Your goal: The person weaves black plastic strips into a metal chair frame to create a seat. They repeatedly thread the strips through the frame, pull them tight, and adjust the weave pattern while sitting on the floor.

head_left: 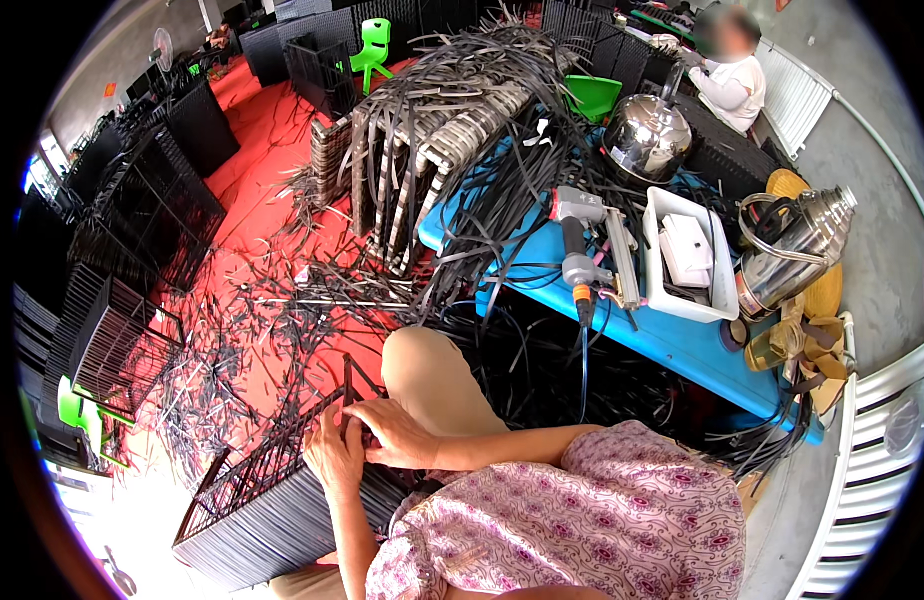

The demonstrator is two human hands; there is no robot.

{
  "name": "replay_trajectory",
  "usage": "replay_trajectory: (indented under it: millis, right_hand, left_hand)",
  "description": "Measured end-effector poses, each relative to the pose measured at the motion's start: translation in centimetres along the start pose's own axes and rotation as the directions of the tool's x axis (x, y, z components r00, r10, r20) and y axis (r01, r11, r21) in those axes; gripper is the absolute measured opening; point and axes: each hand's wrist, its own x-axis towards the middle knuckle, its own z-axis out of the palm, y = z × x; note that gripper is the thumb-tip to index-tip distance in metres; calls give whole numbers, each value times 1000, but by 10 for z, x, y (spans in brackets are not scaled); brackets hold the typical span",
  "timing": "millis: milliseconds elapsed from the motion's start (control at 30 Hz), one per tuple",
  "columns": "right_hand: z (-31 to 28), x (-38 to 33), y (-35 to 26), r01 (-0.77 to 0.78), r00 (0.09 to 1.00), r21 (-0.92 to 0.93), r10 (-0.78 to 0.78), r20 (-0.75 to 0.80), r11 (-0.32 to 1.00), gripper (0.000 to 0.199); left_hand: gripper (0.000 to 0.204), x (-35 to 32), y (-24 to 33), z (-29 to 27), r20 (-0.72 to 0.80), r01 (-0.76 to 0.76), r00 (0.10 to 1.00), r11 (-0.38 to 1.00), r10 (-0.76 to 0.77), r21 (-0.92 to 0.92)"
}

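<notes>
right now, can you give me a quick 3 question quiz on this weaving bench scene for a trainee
1. True or false: both the left hand and the right hand are on the top edge of the dark woven panel.
2. Which thing lies on the blue table between the loose black strips and the white tray? A) a grey pneumatic staple gun B) a green chair C) a red bucket
3. Fill in: the floor under the scattered strip offcuts is covered with a ____ mat.

Key
1. True.
2. A, the staple gun.
3. Red; the mat runs toward the stacked black frames.
</notes>
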Motion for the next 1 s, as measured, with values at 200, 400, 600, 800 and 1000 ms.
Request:
replay_trajectory:
  millis: [200,400,600,800,1000]
  right_hand:
    - [1,1,0,-21,996,-6,22,84,1000,72]
    - [3,7,-3,-67,988,-68,75,134,995,66]
    - [7,10,-5,-34,989,-106,49,138,994,60]
    - [16,8,-9,-88,986,-109,102,130,990,52]
    - [22,7,-12,-171,957,-186,208,200,968,47]
  left_hand:
    - [41,-3,-1,-7,78,23,997,1000,-22,-15]
    - [39,-4,-15,1,33,-29,999,995,32,-92]
    - [34,-3,-20,3,62,41,997,994,-35,-97]
    - [31,-1,-22,-2,39,2,999,995,2,-105]
    - [32,-6,-19,-12,19,-70,997,995,72,-73]
